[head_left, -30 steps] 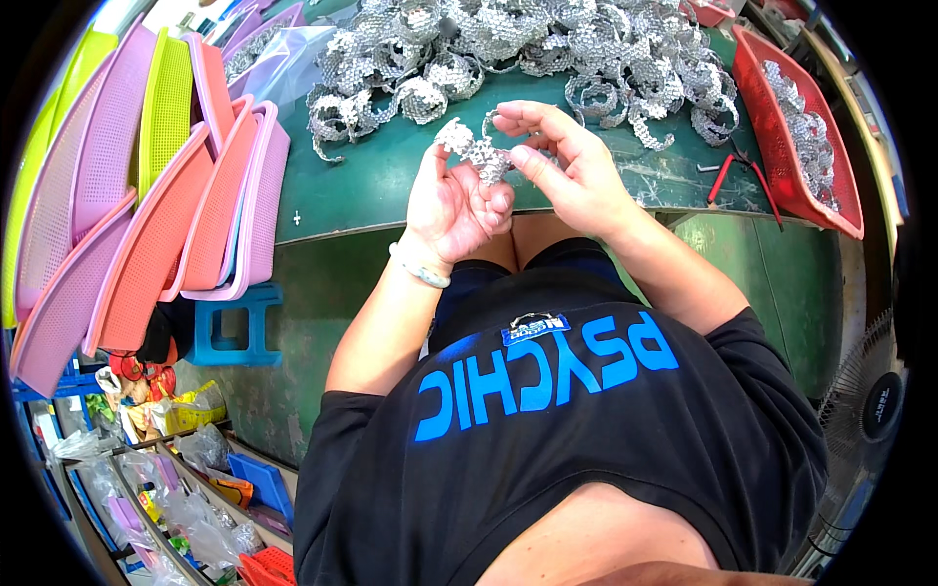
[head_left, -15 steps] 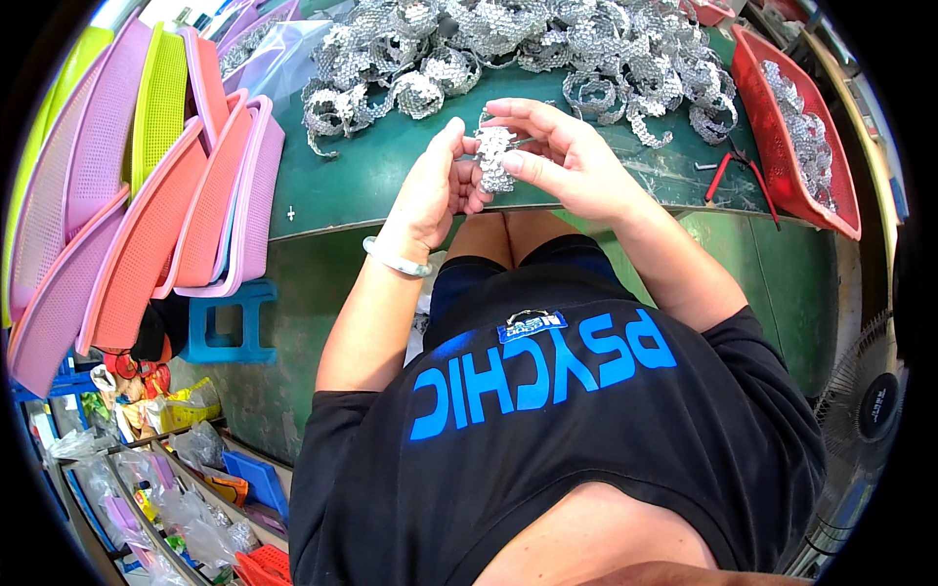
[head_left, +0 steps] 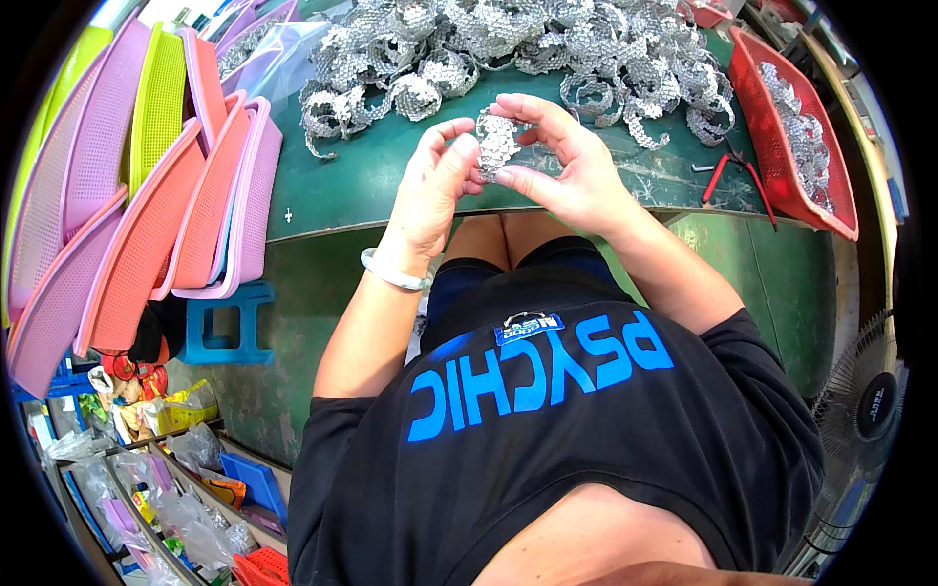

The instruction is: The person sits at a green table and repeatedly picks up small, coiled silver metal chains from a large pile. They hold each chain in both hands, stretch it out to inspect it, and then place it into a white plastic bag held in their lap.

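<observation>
Between my two hands, just above the near edge of the green table (head_left: 362, 190), is a curled silver strip (head_left: 495, 145) with a scale-like, linked surface. My left hand (head_left: 442, 176) pinches its left side between thumb and fingers. On the other side, my right hand (head_left: 565, 161) curves round it, thumb at the lower edge and fingertips at the top. Beyond my hands lies a big heap of similar silver strips (head_left: 440, 68), many curled into loops. Some of the fingers on the strip's far side are hidden.
At the right stands a red basket (head_left: 752, 117) with more silver strips, beside red-handled pliers (head_left: 718, 178). Stacked pink, purple and green baskets (head_left: 220, 210) crowd the left. A blue stool (head_left: 230, 322) and a black fan (head_left: 874, 405) stand at either side.
The strip has turned and looks wider and more rounded. My right fingers have opened out around it, and my left thumb has shifted on its side.
</observation>
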A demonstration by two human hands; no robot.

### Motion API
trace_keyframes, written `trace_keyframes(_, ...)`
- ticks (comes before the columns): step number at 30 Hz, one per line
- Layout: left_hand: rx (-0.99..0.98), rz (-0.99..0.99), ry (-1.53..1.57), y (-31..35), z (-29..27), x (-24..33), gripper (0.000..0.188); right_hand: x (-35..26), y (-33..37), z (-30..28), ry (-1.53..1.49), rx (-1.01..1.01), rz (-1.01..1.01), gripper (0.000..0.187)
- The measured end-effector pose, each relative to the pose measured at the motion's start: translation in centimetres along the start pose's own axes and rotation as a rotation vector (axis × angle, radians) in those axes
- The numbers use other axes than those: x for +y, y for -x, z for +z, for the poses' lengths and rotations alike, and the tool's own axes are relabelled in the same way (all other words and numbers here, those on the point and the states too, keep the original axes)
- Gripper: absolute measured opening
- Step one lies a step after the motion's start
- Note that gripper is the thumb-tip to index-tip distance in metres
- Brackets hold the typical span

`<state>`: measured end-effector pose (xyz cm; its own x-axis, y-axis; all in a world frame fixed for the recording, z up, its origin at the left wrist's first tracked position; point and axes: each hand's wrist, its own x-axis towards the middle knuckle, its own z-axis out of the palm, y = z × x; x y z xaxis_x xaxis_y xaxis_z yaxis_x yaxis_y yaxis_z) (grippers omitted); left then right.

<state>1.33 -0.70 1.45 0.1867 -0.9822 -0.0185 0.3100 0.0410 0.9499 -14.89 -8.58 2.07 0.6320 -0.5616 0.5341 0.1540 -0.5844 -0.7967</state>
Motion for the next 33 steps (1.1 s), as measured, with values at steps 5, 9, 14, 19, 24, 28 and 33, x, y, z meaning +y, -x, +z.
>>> trace_keyframes(5,-0.013,0.068,-0.058,0.3,1.0,0.4,0.073,0.4,0.1,0.4,0.118,0.09,-0.127,0.058)
trace_keyframes(9,0.0,0.088,-0.085,0.3,1.3,0.4,0.078,0.4,0.1,0.3,0.159,0.089,-0.186,0.059)
trace_keyframes(14,-0.009,0.129,-0.078,0.2,1.1,0.2,0.079,0.3,0.2,0.0,0.127,0.069,-0.19,0.058)
trace_keyframes(19,-0.041,0.177,-0.109,0.3,1.0,0.4,0.081,0.3,0.1,-0.2,-0.121,0.096,-0.142,0.055)
trace_keyframes(24,-0.11,0.242,-0.117,0.1,0.8,-0.1,0.086,0.3,-0.3,-0.6,-0.206,0.083,0.022,0.056)
trace_keyframes(28,-0.135,0.264,-0.107,0.0,0.6,-0.3,0.089,0.1,-0.4,-0.7,-0.271,0.028,0.069,0.058)
trace_keyframes(33,-0.143,0.284,-0.109,0.0,0.5,-0.4,0.092,-0.2,-0.3,-0.8,-0.251,-0.011,0.053,0.062)
